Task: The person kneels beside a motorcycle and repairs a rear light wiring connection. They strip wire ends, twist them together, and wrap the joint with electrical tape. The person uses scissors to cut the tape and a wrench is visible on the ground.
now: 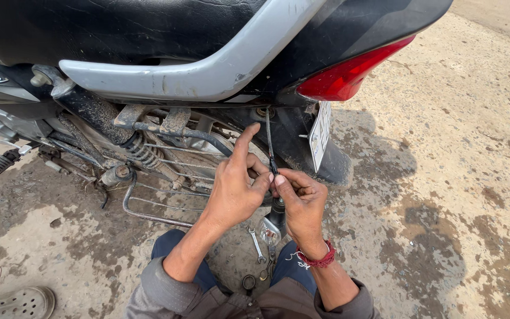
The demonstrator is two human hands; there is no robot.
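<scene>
Both hands pinched on the thin black cable [268, 139] at frame centre, under the red tail light [349, 74]: left hand [234, 189] and right hand [302, 204] clamped together on it. Risk: cable slips or kinks from uneven pull; spanner [257, 243] on the ground below could get kicked.

one motorcycle [208, 65] — two hands [234, 189] — one spanner [257, 243] — one sandal [22, 302]

Bright, even daylight falls from above; the motorcycle [208, 59] casts a soft, blurred shadow on the stained concrete ground [455, 177] beneath its tail. The grey grab rail [196, 74] shows mild sheen, no harsh glare. Focus is sharp throughout, with wide-angle stretching towards the frame edges
</scene>
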